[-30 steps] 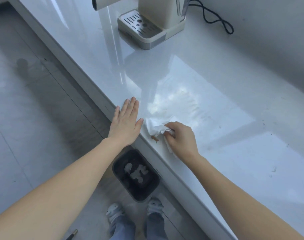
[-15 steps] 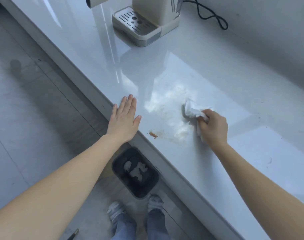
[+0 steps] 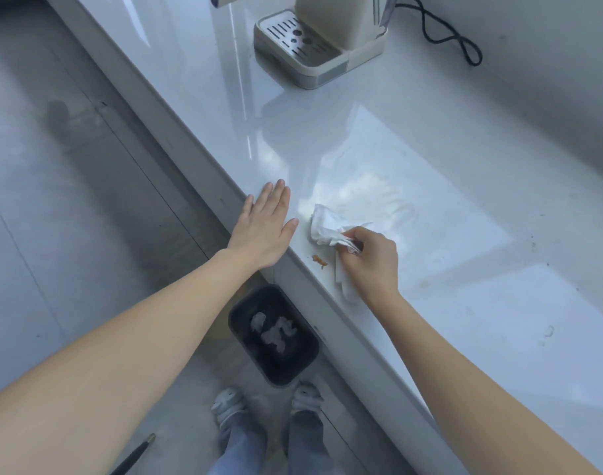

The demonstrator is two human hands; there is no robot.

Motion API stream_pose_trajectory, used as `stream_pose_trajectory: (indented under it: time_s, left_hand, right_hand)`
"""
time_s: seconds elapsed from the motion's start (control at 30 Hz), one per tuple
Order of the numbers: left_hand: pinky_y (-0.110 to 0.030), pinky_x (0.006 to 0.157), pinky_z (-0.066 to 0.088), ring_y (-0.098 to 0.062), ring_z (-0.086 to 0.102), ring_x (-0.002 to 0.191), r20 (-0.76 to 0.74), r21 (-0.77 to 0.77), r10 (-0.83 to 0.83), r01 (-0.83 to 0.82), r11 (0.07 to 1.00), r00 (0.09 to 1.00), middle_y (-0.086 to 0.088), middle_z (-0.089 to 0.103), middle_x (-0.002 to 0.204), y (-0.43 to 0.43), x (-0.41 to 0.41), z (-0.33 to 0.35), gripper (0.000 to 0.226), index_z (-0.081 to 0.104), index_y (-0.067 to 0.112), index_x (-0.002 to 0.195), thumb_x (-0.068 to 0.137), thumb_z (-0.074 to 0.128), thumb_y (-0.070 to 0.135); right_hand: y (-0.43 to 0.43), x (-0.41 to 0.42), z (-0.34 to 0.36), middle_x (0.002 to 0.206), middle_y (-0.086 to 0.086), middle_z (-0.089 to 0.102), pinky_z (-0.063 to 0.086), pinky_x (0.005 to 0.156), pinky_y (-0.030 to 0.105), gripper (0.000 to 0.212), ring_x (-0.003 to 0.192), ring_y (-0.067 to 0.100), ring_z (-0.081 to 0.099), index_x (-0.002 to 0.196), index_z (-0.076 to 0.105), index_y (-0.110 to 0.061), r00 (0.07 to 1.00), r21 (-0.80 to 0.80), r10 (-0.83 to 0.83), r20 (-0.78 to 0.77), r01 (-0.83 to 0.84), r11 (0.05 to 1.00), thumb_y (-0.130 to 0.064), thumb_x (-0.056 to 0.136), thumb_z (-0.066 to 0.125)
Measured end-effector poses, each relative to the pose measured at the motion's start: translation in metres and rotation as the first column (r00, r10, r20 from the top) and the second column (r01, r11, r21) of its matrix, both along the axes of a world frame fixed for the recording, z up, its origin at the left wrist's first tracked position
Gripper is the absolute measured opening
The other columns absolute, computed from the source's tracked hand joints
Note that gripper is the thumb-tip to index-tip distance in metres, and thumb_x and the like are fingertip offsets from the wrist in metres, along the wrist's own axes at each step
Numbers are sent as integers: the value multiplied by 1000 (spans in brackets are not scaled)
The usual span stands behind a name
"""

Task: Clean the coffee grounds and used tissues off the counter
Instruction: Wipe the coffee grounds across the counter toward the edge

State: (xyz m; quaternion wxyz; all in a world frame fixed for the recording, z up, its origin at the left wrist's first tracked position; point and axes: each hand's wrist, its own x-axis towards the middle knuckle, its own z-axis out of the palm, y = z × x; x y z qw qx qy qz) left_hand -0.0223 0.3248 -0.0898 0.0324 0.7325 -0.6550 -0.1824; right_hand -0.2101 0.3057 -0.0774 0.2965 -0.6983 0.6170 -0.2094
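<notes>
My right hand (image 3: pixel 370 260) grips a crumpled white tissue (image 3: pixel 325 226) and presses it on the glossy white counter (image 3: pixel 430 166) near the front edge. A small brown clump of coffee grounds (image 3: pixel 319 260) lies just left of that hand, close to the edge. Faint brown smears (image 3: pixel 379 193) show on the counter behind the tissue. My left hand (image 3: pixel 264 229) lies flat and open at the counter's edge, fingers together, holding nothing. A dark bin (image 3: pixel 274 334) stands on the floor below the edge with used tissues (image 3: pixel 274 330) inside.
A cream coffee machine (image 3: pixel 322 39) with a drip tray stands at the back of the counter, its black cord (image 3: pixel 444 32) looped to the right. Small dark specks (image 3: pixel 547 332) dot the counter at the right. My feet (image 3: pixel 265 406) stand by the bin.
My right hand has swept the tissue back from the middle of the counter toward the front edge and the brown clump. My left hand stays flat at the edge.
</notes>
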Motion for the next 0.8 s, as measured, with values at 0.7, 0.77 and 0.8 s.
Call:
stream_pose_trajectory:
  time_s: [0.7, 0.77, 0.8]
  left_hand:
    - [-35, 120, -4, -10, -2, 148, -279, -174, 307, -363, 915, 910, 6, 0, 161, 78, -21, -30, 59, 8, 23, 152, 99, 31, 36]
    - [-34, 120, -1, -12, 2, 148, -296, -92, 413, -456, 885, 861, 5, 2, 162, 97, -25, -51, 62, 8, 22, 152, 98, 36, 34]
    - [-34, 120, 1, -13, 5, 148, -303, -49, 462, -498, 866, 834, 4, 4, 161, 105, -26, -62, 62, 9, 21, 152, 97, 38, 33]
  right_hand:
    - [-30, -8, 36, 110, -5, 55, 38, 79, 22, 52, 100, 12, 51, 127, 55, -22, 820, 343, 571, 53, -551, 760, 0, 80, 48]
    - [-29, -7, 32, 109, -1, 56, 39, 74, 22, 48, 99, 15, 51, 123, 57, -25, 813, 276, 582, 17, -563, 779, -4, 81, 49]
    - [-31, -5, 31, 106, -1, 58, 39, 72, 21, 45, 97, 16, 52, 120, 59, -25, 804, 257, 595, 5, -576, 776, -5, 81, 49]
